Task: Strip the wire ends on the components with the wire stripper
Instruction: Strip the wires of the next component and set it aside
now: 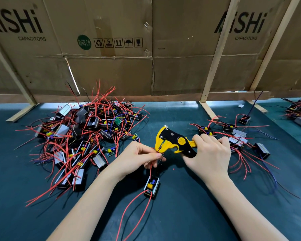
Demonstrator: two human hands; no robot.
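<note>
My right hand grips the handles of a yellow and black wire stripper, its jaws pointing left. My left hand pinches a red wire and a black wire and holds their ends in the stripper's jaws. Those wires run down to a small black component with a yellow part inside, lying on the dark green mat between my forearms. Two more red wires trail from the component toward me.
A big pile of components with red wires lies at the left. A smaller group lies right of the stripper, another at the far right. A cardboard wall on wooden slats closes the back.
</note>
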